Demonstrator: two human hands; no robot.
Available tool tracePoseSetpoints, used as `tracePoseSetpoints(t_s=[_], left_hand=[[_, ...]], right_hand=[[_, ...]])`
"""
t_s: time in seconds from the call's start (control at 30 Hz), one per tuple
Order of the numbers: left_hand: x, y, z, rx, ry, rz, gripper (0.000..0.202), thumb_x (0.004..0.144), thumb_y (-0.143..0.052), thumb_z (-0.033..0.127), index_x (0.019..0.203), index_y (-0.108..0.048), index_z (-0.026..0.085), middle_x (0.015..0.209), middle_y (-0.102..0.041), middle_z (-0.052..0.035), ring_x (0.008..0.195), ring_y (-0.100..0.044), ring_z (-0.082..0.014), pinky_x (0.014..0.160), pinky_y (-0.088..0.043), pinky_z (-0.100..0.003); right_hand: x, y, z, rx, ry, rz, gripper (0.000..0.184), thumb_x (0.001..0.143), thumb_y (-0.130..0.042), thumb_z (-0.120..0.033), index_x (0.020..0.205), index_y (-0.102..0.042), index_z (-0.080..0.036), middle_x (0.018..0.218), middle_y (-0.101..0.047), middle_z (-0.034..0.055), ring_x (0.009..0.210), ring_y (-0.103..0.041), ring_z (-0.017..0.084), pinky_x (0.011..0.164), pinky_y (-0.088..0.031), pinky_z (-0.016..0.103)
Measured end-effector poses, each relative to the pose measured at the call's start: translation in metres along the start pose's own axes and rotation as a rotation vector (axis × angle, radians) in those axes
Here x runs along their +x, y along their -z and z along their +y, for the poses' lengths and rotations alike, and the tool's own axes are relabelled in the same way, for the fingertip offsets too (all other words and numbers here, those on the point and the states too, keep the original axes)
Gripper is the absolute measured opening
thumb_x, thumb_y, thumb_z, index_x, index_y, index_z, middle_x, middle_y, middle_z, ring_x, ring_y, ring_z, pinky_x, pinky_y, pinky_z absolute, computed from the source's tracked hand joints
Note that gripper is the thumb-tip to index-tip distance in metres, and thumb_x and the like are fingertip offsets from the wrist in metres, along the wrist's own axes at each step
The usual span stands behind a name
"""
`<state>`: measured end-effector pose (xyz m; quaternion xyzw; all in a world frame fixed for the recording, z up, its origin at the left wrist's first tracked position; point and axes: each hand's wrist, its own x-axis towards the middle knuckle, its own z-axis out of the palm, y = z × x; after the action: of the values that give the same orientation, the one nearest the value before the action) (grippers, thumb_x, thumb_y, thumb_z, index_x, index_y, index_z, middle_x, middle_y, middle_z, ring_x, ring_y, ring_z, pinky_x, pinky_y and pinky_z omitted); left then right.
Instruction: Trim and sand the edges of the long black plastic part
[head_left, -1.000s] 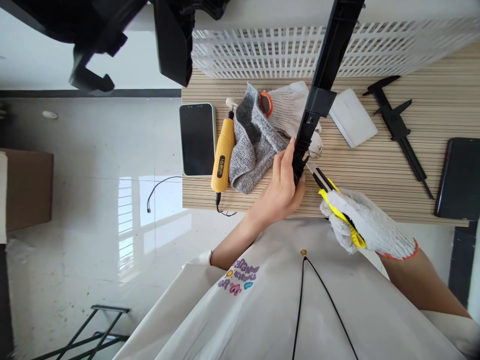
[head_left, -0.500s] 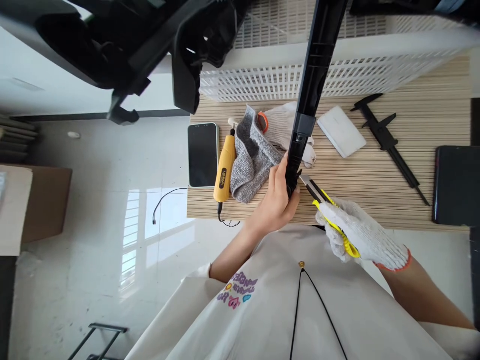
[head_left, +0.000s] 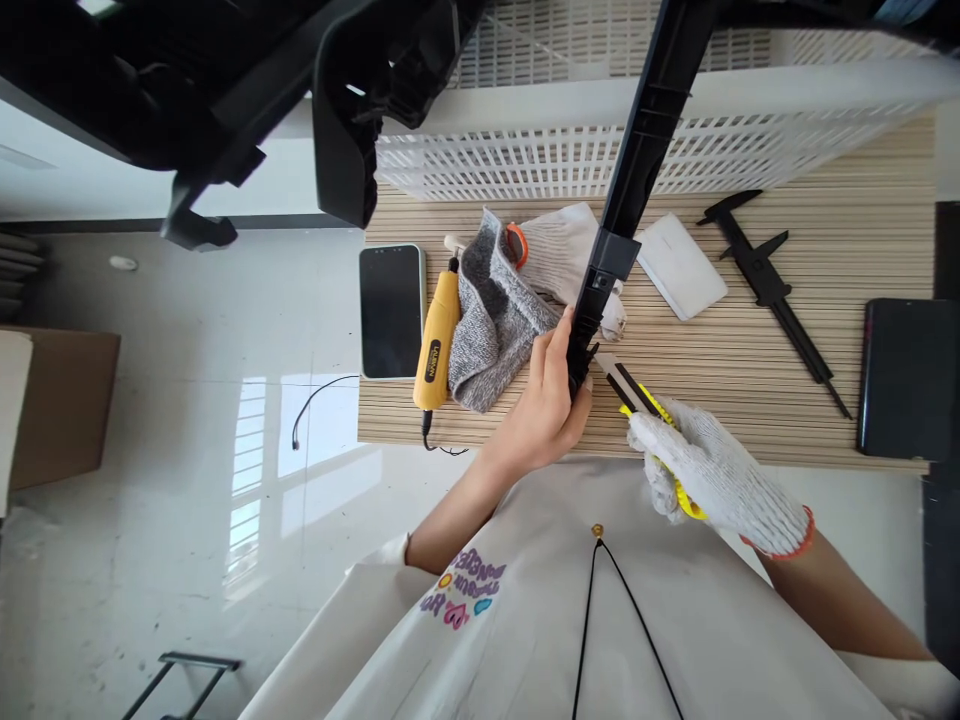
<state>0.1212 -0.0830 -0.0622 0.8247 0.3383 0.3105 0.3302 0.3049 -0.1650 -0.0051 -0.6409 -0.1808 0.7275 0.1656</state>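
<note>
Bare fingers of your left hand are curled closed about the near end of the long black part, thumb on its right side — it slants up and away over the table, crossing in front of the white basket. Your gloved right hand is wrapped tight round the yellow cutter, its blade out and pointing left, just beside the part's near end; whether it touches, you cannot tell from here. To your left lie a grey cloth, the yellow rotary tool and a phone; a white glove sits behind the part. Right of it are a white block, then black calipers — and a dark device at the far right.
</note>
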Motion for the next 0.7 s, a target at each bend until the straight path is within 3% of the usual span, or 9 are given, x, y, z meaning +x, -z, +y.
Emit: tracePoseSetpoints(t_s=[0.2, 0.43, 0.7], left_hand=[[0.001, 0.000, -0.002, 0.008, 0.002, 0.000, 0.070, 0.103, -0.040, 0.025, 0.160, 0.001, 0.023, 0.154, -0.035, -0.0185, 0.136, -0.043, -0.0279, 0.116, -0.037, -0.050], [0.001, 0.002, -0.005, 0.020, 0.000, -0.014, 0.069, 0.105, -0.036, 0.029, 0.160, 0.006, 0.023, 0.159, -0.029, -0.0181, 0.141, -0.038, -0.0301, 0.120, -0.030, -0.052], [0.002, 0.003, -0.006, 0.021, 0.008, -0.003, 0.070, 0.104, -0.038, 0.029, 0.160, 0.005, 0.024, 0.158, -0.030, -0.0180, 0.141, -0.038, -0.0301, 0.118, -0.033, -0.052]], right_hand=[[0.001, 0.004, -0.005, 0.025, -0.090, -0.014, 0.042, 0.086, -0.059, -0.061, 0.078, -0.041, -0.024, 0.051, -0.046, -0.0054, 0.042, -0.046, 0.012, 0.038, -0.036, 0.023], [0.004, 0.007, -0.010, -0.068, -0.047, 0.003, 0.040, 0.088, -0.058, -0.060, 0.078, -0.044, -0.024, 0.052, -0.049, -0.0049, 0.042, -0.049, 0.012, 0.037, -0.038, 0.023], [0.002, 0.009, -0.019, -0.114, -0.035, -0.028, 0.041, 0.089, -0.056, -0.060, 0.076, -0.044, -0.023, 0.049, -0.050, -0.0035, 0.041, -0.050, 0.012, 0.037, -0.037, 0.022]])
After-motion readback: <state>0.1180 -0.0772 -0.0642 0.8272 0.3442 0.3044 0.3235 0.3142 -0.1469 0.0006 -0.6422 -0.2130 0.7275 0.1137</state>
